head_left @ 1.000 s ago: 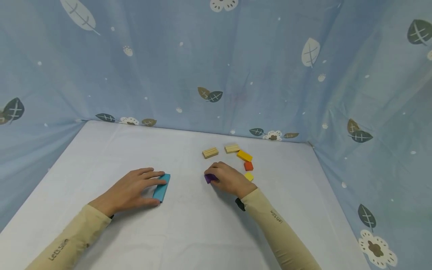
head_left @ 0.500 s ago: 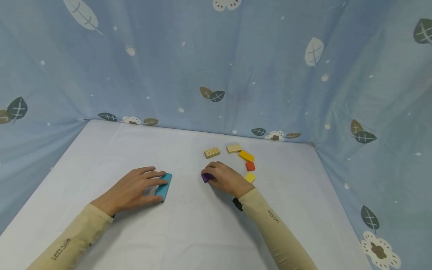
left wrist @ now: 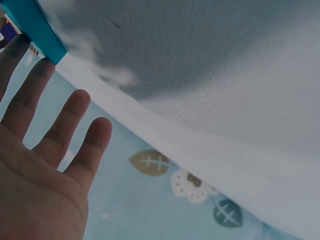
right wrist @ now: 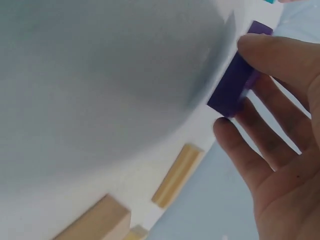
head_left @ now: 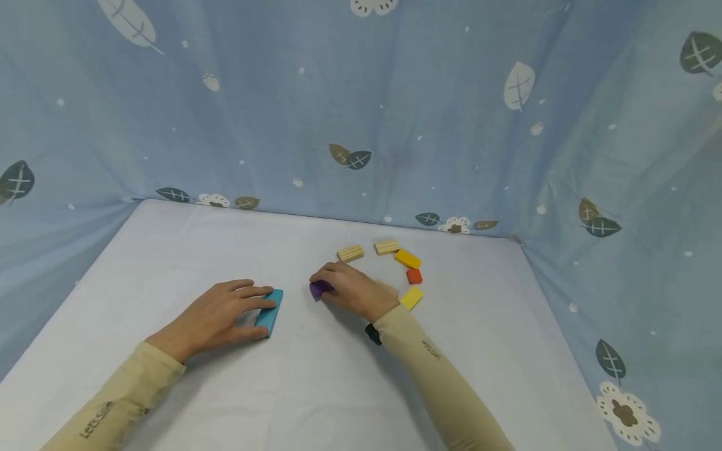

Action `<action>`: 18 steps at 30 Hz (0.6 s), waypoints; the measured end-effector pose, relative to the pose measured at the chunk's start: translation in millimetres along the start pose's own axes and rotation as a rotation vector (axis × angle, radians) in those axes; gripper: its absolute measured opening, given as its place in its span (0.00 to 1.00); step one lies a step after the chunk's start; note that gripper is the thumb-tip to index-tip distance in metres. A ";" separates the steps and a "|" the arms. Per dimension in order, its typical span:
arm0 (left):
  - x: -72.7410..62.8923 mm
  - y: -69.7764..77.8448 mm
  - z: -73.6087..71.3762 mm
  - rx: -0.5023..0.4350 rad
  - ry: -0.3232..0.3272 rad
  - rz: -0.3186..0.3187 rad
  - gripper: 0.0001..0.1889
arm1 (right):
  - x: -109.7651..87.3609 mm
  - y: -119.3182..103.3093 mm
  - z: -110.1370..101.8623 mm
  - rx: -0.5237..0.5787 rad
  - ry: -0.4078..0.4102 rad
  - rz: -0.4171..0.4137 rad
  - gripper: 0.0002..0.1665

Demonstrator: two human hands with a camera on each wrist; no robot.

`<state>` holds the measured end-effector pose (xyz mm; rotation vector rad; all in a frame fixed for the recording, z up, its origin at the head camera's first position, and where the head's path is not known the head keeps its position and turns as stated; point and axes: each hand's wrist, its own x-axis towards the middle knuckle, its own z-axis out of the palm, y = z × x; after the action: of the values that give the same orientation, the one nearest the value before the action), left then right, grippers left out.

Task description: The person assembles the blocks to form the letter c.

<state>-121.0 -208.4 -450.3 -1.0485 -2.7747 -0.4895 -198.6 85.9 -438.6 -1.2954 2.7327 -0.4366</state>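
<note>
In the head view, my left hand [head_left: 217,316] spans a flat blue block [head_left: 271,313] on the white tabletop, its thumb at the near end and fingertips at the far part. The left wrist view shows fingertips touching the edge of this block [left wrist: 37,30]; the outer two fingers stand free and the thumb is hidden. My right hand [head_left: 352,291] pinches a small purple block [head_left: 318,289] between thumb and fingers, to the right of the blue block. In the right wrist view the purple block [right wrist: 232,87] is a dark bar, partly covered by the thumb.
Beyond the right hand lie two striped wooden blocks [head_left: 350,253], an orange block [head_left: 408,259], a red block [head_left: 414,276] and a yellow block [head_left: 411,299]. Another pale wooden block [head_left: 388,289] is partly hidden behind the right hand. A blue patterned curtain [head_left: 361,113] borders the tabletop.
My right hand has moved left with the purple block, closer to the blue block, uncovering more of the yellow block and a pale wooden one. The left hand stays on the blue block.
</note>
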 end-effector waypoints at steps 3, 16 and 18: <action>-1.4 -1.2 1.4 -0.007 -0.001 0.008 0.28 | 6.3 -1.6 2.7 0.009 0.014 -0.013 0.21; -3.9 -4.1 3.5 -0.021 0.007 0.022 0.27 | 29.6 -12.4 3.8 -0.008 0.011 -0.032 0.21; -4.5 -4.2 3.5 -0.027 0.003 0.015 0.27 | 33.7 -15.0 2.6 -0.009 0.010 -0.035 0.21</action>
<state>-120.5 -212.9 -455.7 -1.0718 -2.7631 -0.5270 -208.4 50.4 -435.2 -1.3491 2.7266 -0.4358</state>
